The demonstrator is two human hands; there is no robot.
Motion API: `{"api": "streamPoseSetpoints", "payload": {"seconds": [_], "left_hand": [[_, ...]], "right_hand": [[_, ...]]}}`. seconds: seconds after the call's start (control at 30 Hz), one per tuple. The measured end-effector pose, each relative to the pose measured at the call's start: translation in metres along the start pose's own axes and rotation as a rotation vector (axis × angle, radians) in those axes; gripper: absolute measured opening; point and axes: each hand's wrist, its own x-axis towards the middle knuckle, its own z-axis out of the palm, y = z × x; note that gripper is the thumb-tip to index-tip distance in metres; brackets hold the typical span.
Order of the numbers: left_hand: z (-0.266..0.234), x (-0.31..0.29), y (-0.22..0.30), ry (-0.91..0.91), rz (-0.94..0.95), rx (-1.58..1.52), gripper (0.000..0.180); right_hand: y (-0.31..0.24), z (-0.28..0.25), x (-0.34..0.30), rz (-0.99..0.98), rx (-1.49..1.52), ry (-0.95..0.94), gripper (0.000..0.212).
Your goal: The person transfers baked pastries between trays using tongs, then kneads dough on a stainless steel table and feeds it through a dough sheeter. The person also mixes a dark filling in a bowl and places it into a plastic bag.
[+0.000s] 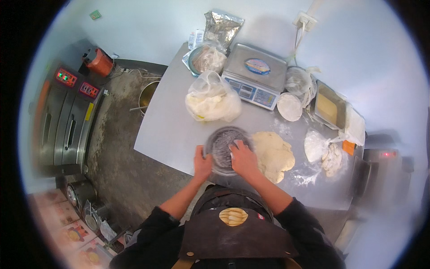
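Observation:
A round bowl point(222, 140), its inside smeared with whitish residue, is at the table's front edge before me. My left hand point(203, 163) grips the left side of its rim, thumb apart from the fingers. My right hand point(243, 159) reaches over the bowl's right side, fingers curled down into it. Something small and whitish shows at those fingertips, too little visible to name. Just right of the bowl lies a flattened slab of pale dough point(273, 157), close to my right wrist.
Behind the bowl are a knotted plastic bag point(212, 97) and a digital scale point(255, 71). To the right stand a rectangular tin point(329, 105) with a yellowish block, a pile of flour point(315, 145) and an orange scraper point(348, 147). Ovens point(67, 121) line the left wall.

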Motion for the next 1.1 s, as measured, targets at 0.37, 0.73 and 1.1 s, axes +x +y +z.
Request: {"api": "streamPoseSetpoints", "payload": {"seconds": [0.37,0.73,1.1], "left_hand": [[0.021,0.012,0.001,-0.010,-0.017,0.210,0.025],[0.030,-0.010,-0.038,-0.022,-0.058,0.000,0.022],[0.038,-0.010,-0.042,0.071,-0.145,-0.349,0.025]], "right_hand": [[0.018,-0.002,-0.015,-0.063,0.058,0.057,0.047],[0.032,0.037,0.006,0.039,0.018,-0.176,0.073],[0.028,0.031,0.023,0.049,-0.182,-0.293,0.056]]}}
